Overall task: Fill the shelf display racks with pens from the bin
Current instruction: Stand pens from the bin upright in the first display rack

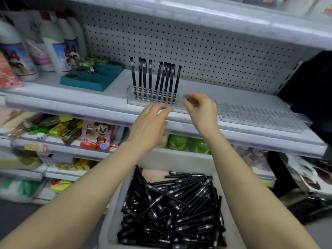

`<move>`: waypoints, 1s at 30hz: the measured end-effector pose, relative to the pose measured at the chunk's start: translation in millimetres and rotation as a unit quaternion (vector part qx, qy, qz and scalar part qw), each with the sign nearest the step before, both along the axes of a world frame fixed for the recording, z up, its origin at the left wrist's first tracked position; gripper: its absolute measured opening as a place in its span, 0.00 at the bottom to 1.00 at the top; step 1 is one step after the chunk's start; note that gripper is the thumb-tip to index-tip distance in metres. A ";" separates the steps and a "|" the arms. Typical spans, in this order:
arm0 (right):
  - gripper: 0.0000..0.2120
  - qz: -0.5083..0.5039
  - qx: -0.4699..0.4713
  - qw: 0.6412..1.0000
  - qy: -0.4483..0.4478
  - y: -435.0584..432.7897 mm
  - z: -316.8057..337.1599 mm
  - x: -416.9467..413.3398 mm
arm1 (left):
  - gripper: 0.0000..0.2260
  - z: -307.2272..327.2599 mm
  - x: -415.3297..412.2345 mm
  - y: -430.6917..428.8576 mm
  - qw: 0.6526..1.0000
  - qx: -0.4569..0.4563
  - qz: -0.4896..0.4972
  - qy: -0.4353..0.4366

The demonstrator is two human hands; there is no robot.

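Your left hand [150,123], fingers loose, and right hand [202,111], lightly curled, hover empty at the rack's [131,96] near edge; a careless brush could topple the standing pens [156,78].

On my feed it's a shop aisle: white metal shelving with a pegboard back panel [206,51] full of little holes. Another shelf [224,22] overhangs up top. Far left there's a row of white bottles [53,47] with red caps, and a teal tray [89,79] right beside them. The lower shelves are packed with snack packets [61,128], a cartoon-character box [97,135] and green bottles [186,142]. Grey floor [12,218] bottom left, dark gap [310,83] off right. Light's flat, edges blurry.
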State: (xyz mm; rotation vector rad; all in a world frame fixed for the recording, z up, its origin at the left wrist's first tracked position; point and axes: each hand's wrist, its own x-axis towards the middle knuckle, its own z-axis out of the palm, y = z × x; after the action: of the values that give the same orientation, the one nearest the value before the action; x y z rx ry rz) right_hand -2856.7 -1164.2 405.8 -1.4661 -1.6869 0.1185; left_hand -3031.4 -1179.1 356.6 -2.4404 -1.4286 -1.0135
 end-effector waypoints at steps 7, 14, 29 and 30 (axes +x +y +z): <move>0.05 -0.035 -0.176 0.982 -0.061 -85.9 -82.1 15.8 | 0.21 -77.2 0.1 -54.6 0.997 -0.075 0.023 0.018; 0.11 -0.055 -0.310 0.920 -0.235 -105.3 -138.6 19.1 | 0.19 -97.7 -0.3 -54.3 0.992 -0.102 0.052 0.048; 0.06 0.053 -0.137 0.943 0.298 -96.5 -99.3 15.7 | 0.17 -95.6 1.1 -58.6 0.993 -0.110 0.030 -0.003; 0.06 0.056 -0.122 0.942 0.307 -94.4 -93.6 15.7 | 0.17 -91.5 1.3 -60.3 0.992 -0.123 0.020 -0.016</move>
State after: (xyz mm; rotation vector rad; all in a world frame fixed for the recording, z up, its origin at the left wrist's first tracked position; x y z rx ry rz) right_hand -2841.0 -1258.6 312.3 -1.3193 -1.2615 0.7905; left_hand -3030.1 -1239.4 265.2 -2.5588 -1.6993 -0.9213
